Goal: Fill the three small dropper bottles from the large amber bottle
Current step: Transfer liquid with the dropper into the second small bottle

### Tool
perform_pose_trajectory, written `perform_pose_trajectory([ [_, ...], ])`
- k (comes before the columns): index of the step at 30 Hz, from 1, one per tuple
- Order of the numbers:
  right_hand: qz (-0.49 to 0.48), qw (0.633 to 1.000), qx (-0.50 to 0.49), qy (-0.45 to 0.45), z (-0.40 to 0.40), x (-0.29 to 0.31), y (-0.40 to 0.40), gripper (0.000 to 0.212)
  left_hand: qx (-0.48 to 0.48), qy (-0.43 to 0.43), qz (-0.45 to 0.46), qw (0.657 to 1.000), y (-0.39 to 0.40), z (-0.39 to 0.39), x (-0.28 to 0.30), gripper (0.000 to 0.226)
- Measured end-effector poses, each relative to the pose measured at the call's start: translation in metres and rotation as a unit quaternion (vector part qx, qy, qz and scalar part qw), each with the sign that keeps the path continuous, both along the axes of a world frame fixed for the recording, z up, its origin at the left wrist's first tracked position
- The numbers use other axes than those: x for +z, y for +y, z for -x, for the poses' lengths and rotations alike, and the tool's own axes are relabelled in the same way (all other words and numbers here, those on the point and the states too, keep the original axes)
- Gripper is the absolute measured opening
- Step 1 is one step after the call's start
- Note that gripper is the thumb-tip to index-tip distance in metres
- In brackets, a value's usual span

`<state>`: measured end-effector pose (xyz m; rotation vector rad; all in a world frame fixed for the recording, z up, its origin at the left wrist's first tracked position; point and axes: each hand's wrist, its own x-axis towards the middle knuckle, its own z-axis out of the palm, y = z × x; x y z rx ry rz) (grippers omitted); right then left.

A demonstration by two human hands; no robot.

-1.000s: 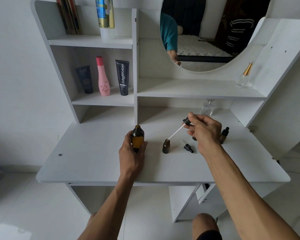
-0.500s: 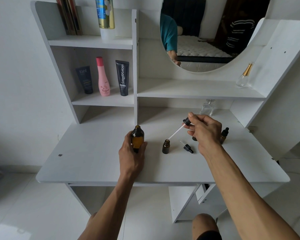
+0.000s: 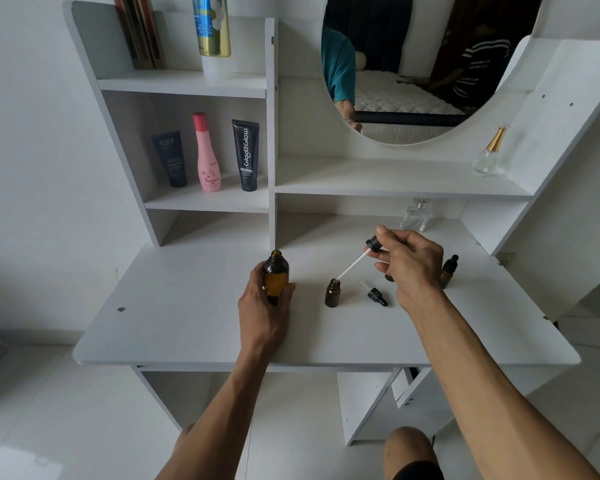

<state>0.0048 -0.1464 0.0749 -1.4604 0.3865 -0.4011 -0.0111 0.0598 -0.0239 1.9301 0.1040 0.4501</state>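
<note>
Left hand grips the uncapped large amber bottle mid-surface; right hand pinches a dropper, tip at an open small bottle.

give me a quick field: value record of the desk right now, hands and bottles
left hand: gripping the large amber bottle, upright, uncapped
right hand: holding a dropper, tip at the mouth of the open small bottle
spare dropper cap: lying on the desk
capped small bottle: upright behind the right hand
third small bottle: mostly hidden
</note>
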Motion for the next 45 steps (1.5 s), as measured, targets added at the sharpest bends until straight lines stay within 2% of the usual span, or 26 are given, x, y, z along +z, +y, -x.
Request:
perform_pose_trajectory([
  [20, -0.005, 1.0, 0.006, 0.001, 0.001, -0.001, -0.001, 0.013, -0.002, -0.002, 0.002, 1.0, 0.0, -0.001, -0.003, 0.052],
  [27, -0.074, 0.997, 0.008, -0.016, 0.001, 0.01, 0.002, 0.013, -0.006, -0.002, 0.006, 1.0, 0.001, -0.004, -0.006, 0.051],
  [32, -0.125, 0.99, 0.043, -0.052, -0.003, 0.034, 0.029, 0.013, -0.003, -0.006, 0.014, 1.0, 0.001, -0.005, -0.008, 0.047],
  [38, -0.055, 0.99, 0.094, -0.088, -0.017, 0.048, 0.068, 0.014, -0.002, -0.007, 0.011, 1.0, 0.001, -0.006, -0.009, 0.048],
  [45, 0.022, 0.99, 0.115, -0.082, -0.022, 0.044, 0.084, 0.018, -0.006, -0.016, 0.018, 1.0, 0.001, -0.007, -0.011, 0.048],
])
